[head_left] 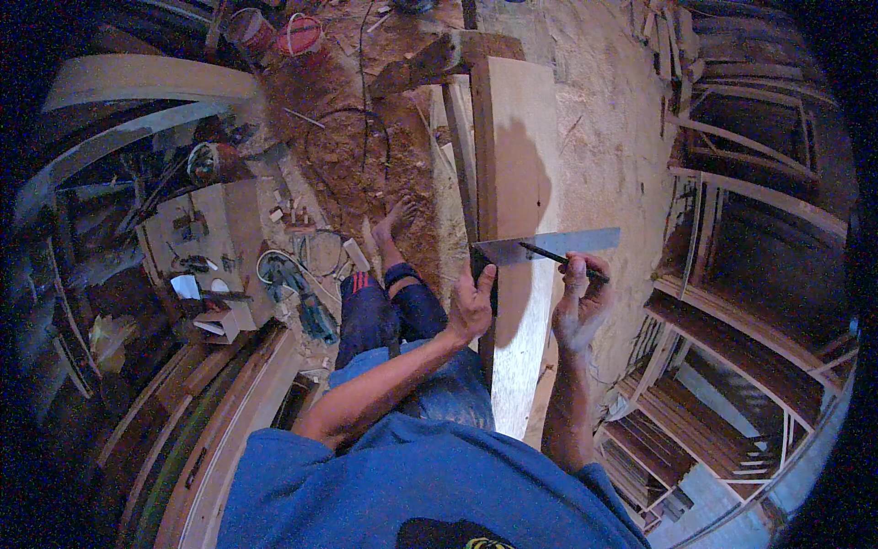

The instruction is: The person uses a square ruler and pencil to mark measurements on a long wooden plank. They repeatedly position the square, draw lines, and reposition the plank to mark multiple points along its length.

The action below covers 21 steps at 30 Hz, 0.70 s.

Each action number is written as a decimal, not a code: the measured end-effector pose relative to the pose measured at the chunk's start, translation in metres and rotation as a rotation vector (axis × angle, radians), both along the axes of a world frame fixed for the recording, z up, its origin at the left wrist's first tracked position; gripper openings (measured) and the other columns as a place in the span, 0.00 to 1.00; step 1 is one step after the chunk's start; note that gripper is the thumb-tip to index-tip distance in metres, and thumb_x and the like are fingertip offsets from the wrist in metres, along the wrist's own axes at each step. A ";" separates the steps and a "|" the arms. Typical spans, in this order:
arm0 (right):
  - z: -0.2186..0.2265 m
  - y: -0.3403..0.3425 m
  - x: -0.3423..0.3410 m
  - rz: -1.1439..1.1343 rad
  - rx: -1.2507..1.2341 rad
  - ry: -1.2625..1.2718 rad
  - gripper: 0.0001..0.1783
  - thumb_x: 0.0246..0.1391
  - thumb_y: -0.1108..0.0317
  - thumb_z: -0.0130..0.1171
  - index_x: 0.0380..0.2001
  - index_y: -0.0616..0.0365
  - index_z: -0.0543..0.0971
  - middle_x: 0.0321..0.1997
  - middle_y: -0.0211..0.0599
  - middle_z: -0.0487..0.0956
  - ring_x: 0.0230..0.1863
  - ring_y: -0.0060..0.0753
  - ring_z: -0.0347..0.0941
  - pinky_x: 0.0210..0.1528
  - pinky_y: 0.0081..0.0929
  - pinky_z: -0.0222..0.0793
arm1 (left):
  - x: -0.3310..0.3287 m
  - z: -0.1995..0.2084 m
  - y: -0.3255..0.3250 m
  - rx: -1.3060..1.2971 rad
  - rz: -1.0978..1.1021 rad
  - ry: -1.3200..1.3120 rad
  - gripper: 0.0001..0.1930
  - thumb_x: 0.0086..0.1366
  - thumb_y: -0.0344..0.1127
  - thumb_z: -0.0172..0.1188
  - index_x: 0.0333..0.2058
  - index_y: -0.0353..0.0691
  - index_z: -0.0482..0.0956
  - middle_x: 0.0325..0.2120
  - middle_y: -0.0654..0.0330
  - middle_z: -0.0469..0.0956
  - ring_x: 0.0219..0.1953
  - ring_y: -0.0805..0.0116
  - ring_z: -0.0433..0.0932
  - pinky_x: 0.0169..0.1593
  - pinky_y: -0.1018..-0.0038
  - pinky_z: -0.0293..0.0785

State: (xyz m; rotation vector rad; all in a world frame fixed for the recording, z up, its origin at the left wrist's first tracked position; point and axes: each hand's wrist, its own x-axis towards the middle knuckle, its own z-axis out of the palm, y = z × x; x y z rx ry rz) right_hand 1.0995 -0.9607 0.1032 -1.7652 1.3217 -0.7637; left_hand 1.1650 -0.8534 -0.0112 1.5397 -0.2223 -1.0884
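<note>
My left grip (471, 309) clasps the square (585, 241), its blade lying across the pale board (519, 174); my right grip (578, 297) pinches a dark pencil (546, 254). A true line likely demands steady pressure against the board's edge, tip hugging metal.

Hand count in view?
2. The left hand holds the metal square at the board; the right hand holds a dark pencil or pen over that square. No others show.
</note>
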 end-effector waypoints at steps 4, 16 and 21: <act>-0.002 -0.002 0.000 0.017 -0.029 0.015 0.12 0.68 0.64 0.57 0.38 0.64 0.80 0.32 0.35 0.80 0.34 0.24 0.71 0.39 0.24 0.68 | -0.004 0.001 -0.006 -0.037 0.110 -0.260 0.25 0.76 0.54 0.47 0.51 0.33 0.72 0.40 0.43 0.80 0.44 0.42 0.79 0.48 0.57 0.73; -0.014 -0.007 0.000 0.045 -0.011 0.058 0.12 0.67 0.64 0.59 0.39 0.63 0.80 0.32 0.32 0.80 0.34 0.22 0.70 0.40 0.22 0.67 | -0.002 0.007 -0.002 0.033 0.038 -0.062 0.27 0.74 0.49 0.51 0.60 0.32 0.66 0.53 0.42 0.74 0.56 0.45 0.72 0.61 0.59 0.63; -0.019 -0.011 0.004 0.090 0.027 0.115 0.11 0.65 0.62 0.62 0.38 0.60 0.82 0.33 0.30 0.82 0.35 0.21 0.70 0.40 0.22 0.67 | -0.005 0.001 -0.002 0.003 0.055 -0.056 0.26 0.74 0.49 0.52 0.58 0.32 0.69 0.47 0.41 0.78 0.51 0.43 0.76 0.56 0.59 0.68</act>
